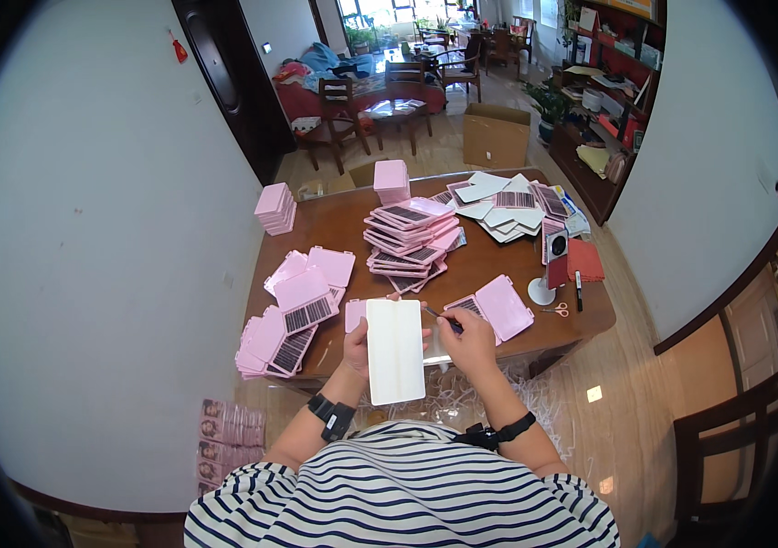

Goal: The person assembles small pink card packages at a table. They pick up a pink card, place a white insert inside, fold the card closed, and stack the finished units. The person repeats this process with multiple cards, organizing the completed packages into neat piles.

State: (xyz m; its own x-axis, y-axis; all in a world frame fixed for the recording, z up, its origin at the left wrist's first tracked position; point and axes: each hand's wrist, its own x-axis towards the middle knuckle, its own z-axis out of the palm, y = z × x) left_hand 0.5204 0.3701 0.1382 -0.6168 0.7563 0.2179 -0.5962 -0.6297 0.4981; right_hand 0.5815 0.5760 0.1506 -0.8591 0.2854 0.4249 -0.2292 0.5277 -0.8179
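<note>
My left hand (pixel 358 349) grips the left side of a long white card (pixel 395 353), which is tilted up with its plain face towards me. Fingertips show past the card's right edge. Pinched in my right hand (pixel 469 340) is a thin dark tool (pixel 444 320), its tip close to the card's upper right; its exact kind is too small to tell. Just beyond that hand lies an opened pink case (pixel 506 309) with rows of dark strips in one half. Part of another pink case (pixel 355 315) shows behind the card's left edge.
Opened pink cases (pixel 302 288) overlap at the table's left. A tall pink stack (pixel 407 239) stands mid-table, closed cases (pixel 275 208) behind. White cards (pixel 508 205) heap at the back right, near a round-based stand (pixel 541 290), scissors (pixel 557 310) and a marker (pixel 579 290). Paper shreds (pixel 489 402) litter the floor.
</note>
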